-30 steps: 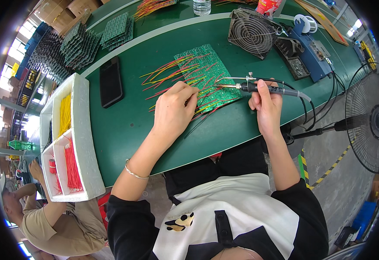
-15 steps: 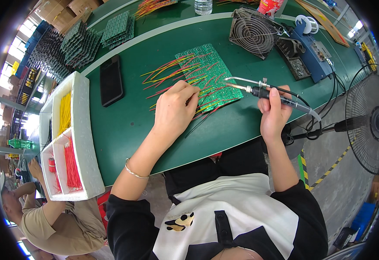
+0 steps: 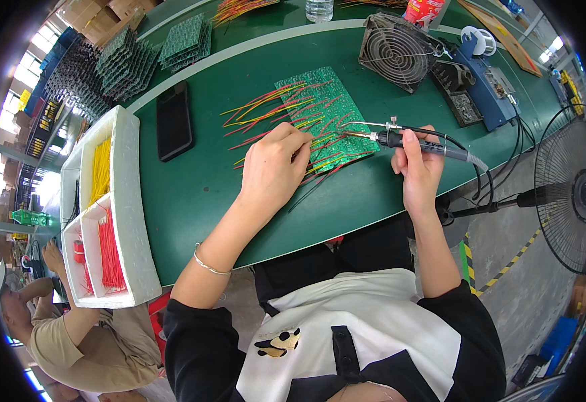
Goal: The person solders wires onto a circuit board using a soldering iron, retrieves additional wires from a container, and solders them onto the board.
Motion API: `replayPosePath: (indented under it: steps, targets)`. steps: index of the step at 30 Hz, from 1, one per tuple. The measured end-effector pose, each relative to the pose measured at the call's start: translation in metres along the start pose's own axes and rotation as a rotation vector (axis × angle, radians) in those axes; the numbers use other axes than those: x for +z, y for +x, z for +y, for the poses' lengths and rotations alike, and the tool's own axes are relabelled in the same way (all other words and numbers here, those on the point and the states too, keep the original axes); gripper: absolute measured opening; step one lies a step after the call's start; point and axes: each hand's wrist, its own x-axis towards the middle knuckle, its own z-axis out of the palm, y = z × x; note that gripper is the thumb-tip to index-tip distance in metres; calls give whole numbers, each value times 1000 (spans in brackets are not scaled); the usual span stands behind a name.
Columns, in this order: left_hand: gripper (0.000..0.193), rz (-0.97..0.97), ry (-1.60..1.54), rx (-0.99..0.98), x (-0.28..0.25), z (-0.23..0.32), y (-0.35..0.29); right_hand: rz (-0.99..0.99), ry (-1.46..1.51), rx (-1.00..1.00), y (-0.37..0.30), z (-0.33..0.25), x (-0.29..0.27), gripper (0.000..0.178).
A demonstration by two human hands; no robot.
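A green circuit board lies on the table, with several red and yellow wires running off its left side. My left hand rests over the board's lower left, thumb and forefinger pinched together on a wire whose gripped part they hide. In my right hand is a soldering iron, held like a pen with the grip between thumb and fingers. Its tip points left, just over the board near the wire ends. A thin metal feed tube runs along the iron's top toward the same spot.
At left are a black phone and a white foam box of yellow and red wires. A square fan and blue soldering station stand back right. Board stacks sit far left. Another person sits lower left.
The soldering iron has shifted slightly left, its tip now closer to the board's wire ends and its handle lying flatter. My left hand stays almost in place.
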Motion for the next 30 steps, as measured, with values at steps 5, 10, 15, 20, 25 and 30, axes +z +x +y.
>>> replayPosePath:
  steps: [5,10,15,20,25,30]
  targets:
    - [7,-4,10,-2,-1,0,-1,26,20,35,1,1,2,18]
    - [7,-10,8,-8,-1,0,-1,14,7,37,1,1,1,17]
    - [7,-8,8,-6,0,-1,-1,6,-5,43,1,2,2,17]
    - [6,6,-26,-23,1,-2,-1,10,-9,39,1,1,1,18]
    - [5,14,-28,-20,1,-1,-1,13,1,38,1,2,0,19]
    - [8,-5,-8,-8,0,-2,-1,4,4,45,1,3,-2,19]
